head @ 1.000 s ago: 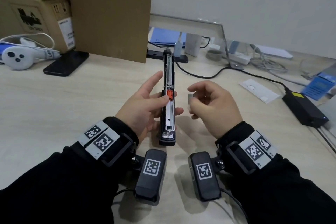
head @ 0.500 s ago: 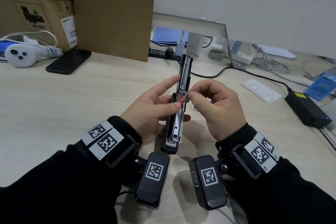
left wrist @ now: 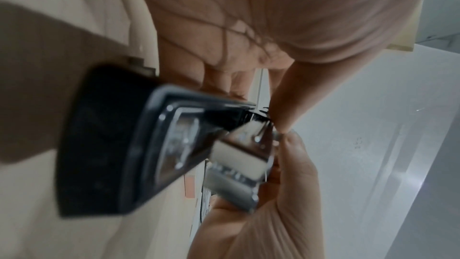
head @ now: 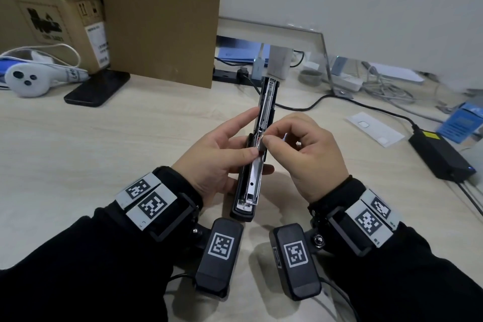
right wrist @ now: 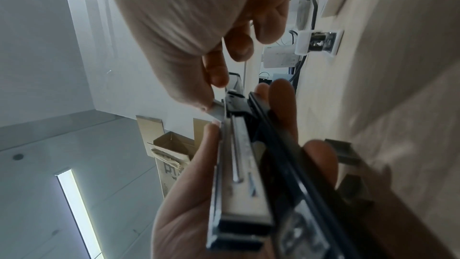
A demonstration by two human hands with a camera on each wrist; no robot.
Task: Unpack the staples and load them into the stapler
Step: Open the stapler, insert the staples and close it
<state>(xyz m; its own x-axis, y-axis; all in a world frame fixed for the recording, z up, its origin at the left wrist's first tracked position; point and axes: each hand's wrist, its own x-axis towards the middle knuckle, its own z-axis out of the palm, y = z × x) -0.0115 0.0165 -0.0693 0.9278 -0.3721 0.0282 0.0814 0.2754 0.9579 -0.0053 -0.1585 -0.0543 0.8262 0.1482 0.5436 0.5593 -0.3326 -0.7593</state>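
The left hand is gripping the opened stapler while the right hand fingers are pinching a staple strip against its channel.

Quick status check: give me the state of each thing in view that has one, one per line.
stapler: opened out flat, metal channel facing up, lifted off the desk
staple strip: at the channel, not yet seated
left hand: grips the stapler, thumb on the channel edge
right hand: pinches the staple strip
phone: flat on the desk, screen dark
power brick: small blue light on
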